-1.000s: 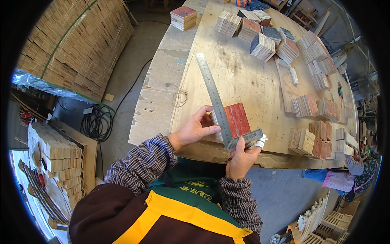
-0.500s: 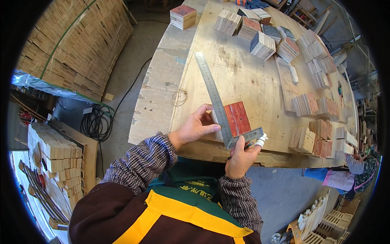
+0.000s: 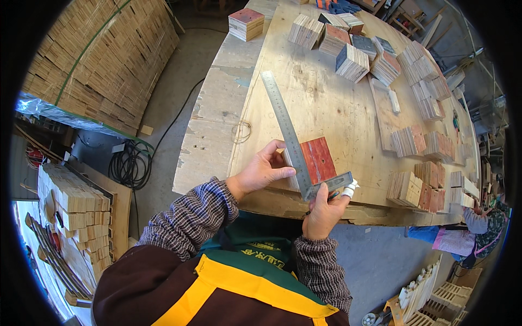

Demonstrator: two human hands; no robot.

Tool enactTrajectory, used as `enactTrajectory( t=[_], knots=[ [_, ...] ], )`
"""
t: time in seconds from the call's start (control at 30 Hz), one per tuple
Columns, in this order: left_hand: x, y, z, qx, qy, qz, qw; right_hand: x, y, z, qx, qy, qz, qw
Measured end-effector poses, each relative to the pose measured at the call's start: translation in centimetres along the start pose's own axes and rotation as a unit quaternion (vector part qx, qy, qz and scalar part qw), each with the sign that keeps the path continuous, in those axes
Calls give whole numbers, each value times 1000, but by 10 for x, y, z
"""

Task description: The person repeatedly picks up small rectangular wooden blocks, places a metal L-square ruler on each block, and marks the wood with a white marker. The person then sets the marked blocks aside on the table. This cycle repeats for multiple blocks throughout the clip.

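A plywood block with a red top face sits near the front edge of the table. Along its left and near sides lies a metal try square, its long ruler blade pointing away from me. My left hand grips the block from the left, thumb and fingers curled at its side beside the blade. Pinched in my right hand is the corner of the square, with the thumb on its stock. A thin dark tool, too hidden to name, also shows between those fingers. White wrapping covers one right fingertip.
Several plywood blocks stand at the table's far side, more at the right. One red-topped block is at the far left. A thin board lies on the wooden table. Another person is at the far right.
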State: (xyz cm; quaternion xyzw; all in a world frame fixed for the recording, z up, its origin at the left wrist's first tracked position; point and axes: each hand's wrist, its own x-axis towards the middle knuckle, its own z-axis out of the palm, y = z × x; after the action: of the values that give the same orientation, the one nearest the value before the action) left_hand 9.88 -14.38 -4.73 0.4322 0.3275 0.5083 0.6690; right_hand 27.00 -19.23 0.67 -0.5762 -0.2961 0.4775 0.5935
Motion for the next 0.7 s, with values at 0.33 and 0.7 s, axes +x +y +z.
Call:
enactTrajectory(
  t=[0.33,0.7],
  knots=[
    [1,-4,-1,-3,-1,-2,1000,4,6,-5,7,-6,-5,1000],
    [1,0,0,-3,-2,6,1000,3,3,-4,8,-9,1,1000]
  ],
)
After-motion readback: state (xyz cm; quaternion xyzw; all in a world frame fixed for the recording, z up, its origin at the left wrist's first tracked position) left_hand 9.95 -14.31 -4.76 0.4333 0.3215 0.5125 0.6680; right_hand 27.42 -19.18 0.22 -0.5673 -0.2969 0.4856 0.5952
